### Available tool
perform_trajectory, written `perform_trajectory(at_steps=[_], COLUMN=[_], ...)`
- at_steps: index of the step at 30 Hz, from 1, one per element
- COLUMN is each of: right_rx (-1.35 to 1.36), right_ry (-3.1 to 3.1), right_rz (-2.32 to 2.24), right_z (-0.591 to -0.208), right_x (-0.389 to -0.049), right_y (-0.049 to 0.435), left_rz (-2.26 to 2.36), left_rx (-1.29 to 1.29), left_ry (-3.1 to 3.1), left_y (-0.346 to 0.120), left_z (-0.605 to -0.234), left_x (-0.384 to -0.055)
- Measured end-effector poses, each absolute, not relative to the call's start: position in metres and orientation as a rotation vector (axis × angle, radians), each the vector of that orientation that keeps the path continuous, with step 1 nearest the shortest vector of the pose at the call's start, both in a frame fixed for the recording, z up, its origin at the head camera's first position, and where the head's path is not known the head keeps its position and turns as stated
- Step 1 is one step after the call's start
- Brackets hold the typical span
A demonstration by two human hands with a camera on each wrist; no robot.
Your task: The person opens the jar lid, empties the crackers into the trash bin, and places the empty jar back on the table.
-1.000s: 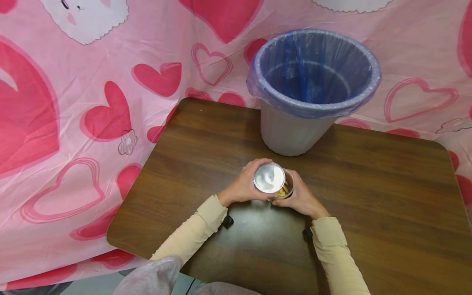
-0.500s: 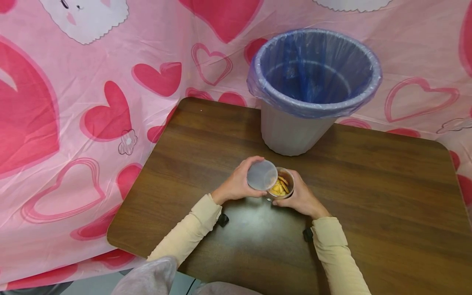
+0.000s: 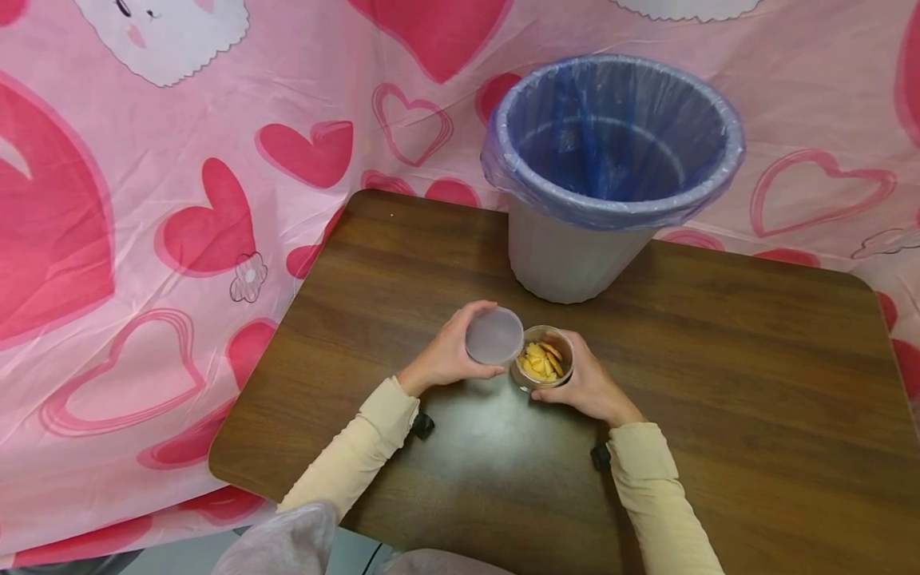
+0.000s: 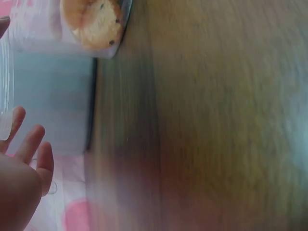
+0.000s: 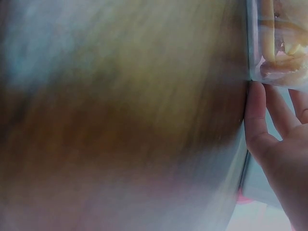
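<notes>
My left hand (image 3: pixel 450 348) holds a round translucent lid (image 3: pixel 494 337) by its rim, between the thumb and the fingers. Just right of it, a clear plastic jar (image 3: pixel 523 382) stands uncovered on the table, and my right hand (image 3: pixel 588 378) grips it round its right side. Yellowish cookies (image 3: pixel 539 361) lie inside the jar. In the left wrist view, part of the lid (image 4: pixel 6 86) shows at the left edge, and a cookie with dark specks (image 4: pixel 98 24) is seen through the jar wall. The right wrist view has fingers (image 5: pixel 257 108) against the jar's (image 5: pixel 281 79) lower side.
A large white bin (image 3: pixel 557 259) with a blue bag liner (image 3: pixel 611 209) stands on the table behind the hands. The brown wooden table (image 3: pixel 755 383) extends to both sides. Pink cloth with hearts (image 3: pixel 309 72) hangs behind and at the left.
My left hand has moved the lid leftward off the jar's mouth, uncovering the cookies. The lid's shiny glare has faded to a dull look. My right hand and the jar have stayed in place.
</notes>
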State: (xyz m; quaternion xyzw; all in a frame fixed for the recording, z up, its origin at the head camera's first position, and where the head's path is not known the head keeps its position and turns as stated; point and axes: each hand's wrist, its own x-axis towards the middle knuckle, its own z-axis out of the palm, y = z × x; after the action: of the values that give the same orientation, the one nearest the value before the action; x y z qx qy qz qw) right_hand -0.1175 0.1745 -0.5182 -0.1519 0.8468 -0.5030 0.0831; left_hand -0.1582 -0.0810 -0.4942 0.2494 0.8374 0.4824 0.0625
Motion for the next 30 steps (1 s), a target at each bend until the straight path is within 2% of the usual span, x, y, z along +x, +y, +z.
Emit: perform_trajectory(at_steps=[12,30], right_rx=[-0.443,-0.429], right_ry=[2.494,2.494], right_rz=[-1.535,-1.524], right_z=[-0.481,-0.481], right_x=[-0.108,-0.106], right_y=[0.164,0.164], left_rz=[1.315,1.149], left_rx=[0.701,0.718], left_ry=[2.643,2.706], left_y=[-0.103,-0.124], left_z=[-0.5,-0.507], left_x=[-0.16,-0.162])
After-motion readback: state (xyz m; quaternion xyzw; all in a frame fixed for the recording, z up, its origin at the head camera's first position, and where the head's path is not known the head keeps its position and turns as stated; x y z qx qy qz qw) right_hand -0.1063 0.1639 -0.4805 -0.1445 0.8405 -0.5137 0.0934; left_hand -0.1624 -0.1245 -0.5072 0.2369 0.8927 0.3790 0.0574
